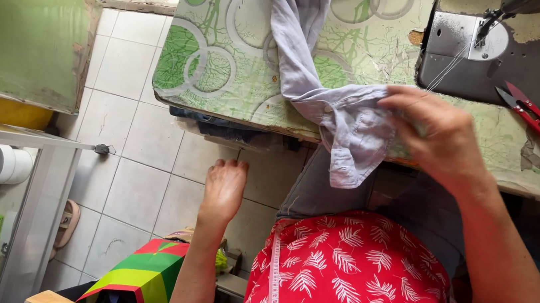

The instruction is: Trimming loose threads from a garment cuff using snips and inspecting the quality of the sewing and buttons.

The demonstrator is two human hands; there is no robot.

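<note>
At table edge, right hand point(442, 133) fingers pinch grey garment point(346, 123); left hand point(224, 190) hangs released below.

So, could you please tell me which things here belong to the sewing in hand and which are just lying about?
In hand:
- pale grey garment, held by the right hand
- sewing machine
- left hand, low near the table edge

Lying about:
- red thread snips
- colourful bag
- paper rolls

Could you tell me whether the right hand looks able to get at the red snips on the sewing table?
Probably yes: the right hand grips the grey cloth, and bare table lies between it and the snips.
</note>
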